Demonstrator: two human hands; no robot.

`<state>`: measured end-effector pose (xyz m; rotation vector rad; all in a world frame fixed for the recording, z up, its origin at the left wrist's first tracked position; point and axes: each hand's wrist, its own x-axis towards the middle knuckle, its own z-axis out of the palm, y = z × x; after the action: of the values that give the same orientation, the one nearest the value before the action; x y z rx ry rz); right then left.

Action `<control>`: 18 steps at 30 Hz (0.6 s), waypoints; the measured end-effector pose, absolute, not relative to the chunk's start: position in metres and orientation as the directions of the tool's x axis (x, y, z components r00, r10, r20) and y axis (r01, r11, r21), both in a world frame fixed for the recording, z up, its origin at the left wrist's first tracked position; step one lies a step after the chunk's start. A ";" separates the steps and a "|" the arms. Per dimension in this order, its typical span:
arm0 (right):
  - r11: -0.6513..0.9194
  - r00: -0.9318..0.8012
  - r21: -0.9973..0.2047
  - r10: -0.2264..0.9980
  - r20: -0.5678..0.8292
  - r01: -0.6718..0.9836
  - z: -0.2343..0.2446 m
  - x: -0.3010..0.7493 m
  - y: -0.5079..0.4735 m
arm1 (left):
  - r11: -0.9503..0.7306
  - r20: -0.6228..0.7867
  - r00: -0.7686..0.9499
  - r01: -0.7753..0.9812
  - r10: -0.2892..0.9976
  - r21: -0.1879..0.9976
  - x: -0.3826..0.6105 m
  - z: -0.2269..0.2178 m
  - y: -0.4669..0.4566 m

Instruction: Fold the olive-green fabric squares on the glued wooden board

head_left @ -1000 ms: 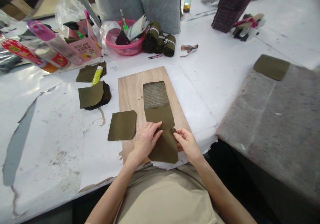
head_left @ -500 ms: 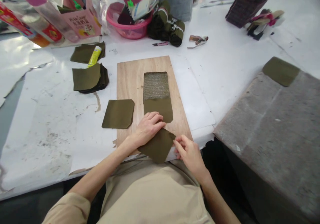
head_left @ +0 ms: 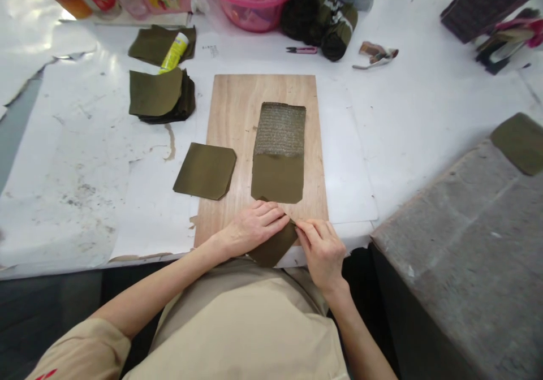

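- Cloth square [head_left: 274,248], olive, lies cornerwise at the near edge of the wooden board [head_left: 229,108], partly beneath the left hand [head_left: 257,226].
- The left hand rests flat on it, fingers nearly straight and together.
- Right hand [head_left: 321,250] pinches its right corner between thumb and forefinger.
- Part-textured panel [head_left: 278,177] lies on the board, just beyond the left hand.

White table [head_left: 424,125] under wooden board [head_left: 233,108], pink basin [head_left: 250,12].
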<state>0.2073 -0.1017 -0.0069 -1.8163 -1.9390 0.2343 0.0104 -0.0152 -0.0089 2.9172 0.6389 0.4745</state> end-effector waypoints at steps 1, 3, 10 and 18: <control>0.126 -0.027 -0.431 0.973 0.229 0.893 -0.008 0.209 -0.102 | -0.906 0.272 0.865 0.387 0.421 0.171 0.010 -0.010 -0.015; 0.152 -0.048 -0.434 0.969 0.243 0.888 -0.010 0.212 -0.102 | -0.908 0.262 0.871 0.384 0.416 0.166 0.010 -0.011 -0.015; 0.237 -0.123 -0.434 0.953 0.276 0.869 -0.009 0.218 -0.102 | -0.913 0.217 0.890 0.367 0.401 0.180 0.011 -0.008 -0.014; 0.264 -0.188 -0.381 0.956 0.226 0.886 -0.005 0.223 -0.101 | -0.922 0.233 0.895 0.346 0.379 0.171 0.014 -0.008 -0.013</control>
<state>0.2232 -0.1010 -0.0053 -1.6688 -2.1284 0.2292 0.0136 -0.0125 -0.0083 2.9360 0.5646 0.3993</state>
